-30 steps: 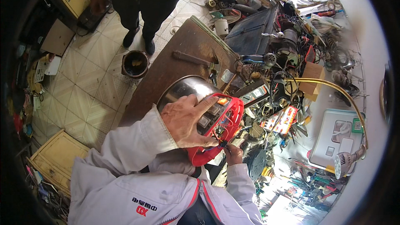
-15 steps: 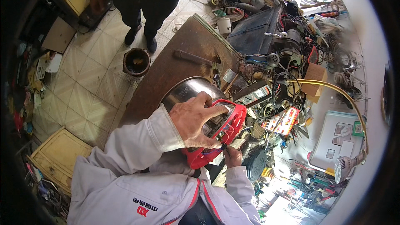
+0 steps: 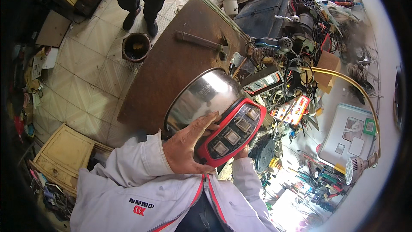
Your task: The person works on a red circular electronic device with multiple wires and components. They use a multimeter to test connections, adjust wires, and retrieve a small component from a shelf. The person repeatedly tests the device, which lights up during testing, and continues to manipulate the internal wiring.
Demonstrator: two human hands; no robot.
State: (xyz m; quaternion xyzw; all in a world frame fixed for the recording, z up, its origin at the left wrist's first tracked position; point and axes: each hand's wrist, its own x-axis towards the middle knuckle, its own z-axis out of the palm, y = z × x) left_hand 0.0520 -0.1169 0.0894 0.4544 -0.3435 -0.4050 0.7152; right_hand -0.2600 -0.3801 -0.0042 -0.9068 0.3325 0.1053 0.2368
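A round, shiny metal pot-like appliance lies tilted near the bench's front edge. A red-rimmed black control panel, with several square clear windows, sits against its side and faces up. My left hand grips the panel's left end, thumb along the lower edge and fingers reaching between panel and metal body. At the panel's lower right, my right hand is mostly hidden behind the red rim, so its fingers do not show. Beyond the pot lies a hammer on the brown bench top.
A multimeter, a red-and-white package and tangled cables crowd the bench's right side. A lamp on a yellow gooseneck curves over a white case. On the floor stands a brown bucket, near another person's legs.
The panel has turned over from showing its inner side and wires to showing its windowed front. My left hand has shifted left and down along it; my right hand has slipped further behind it.
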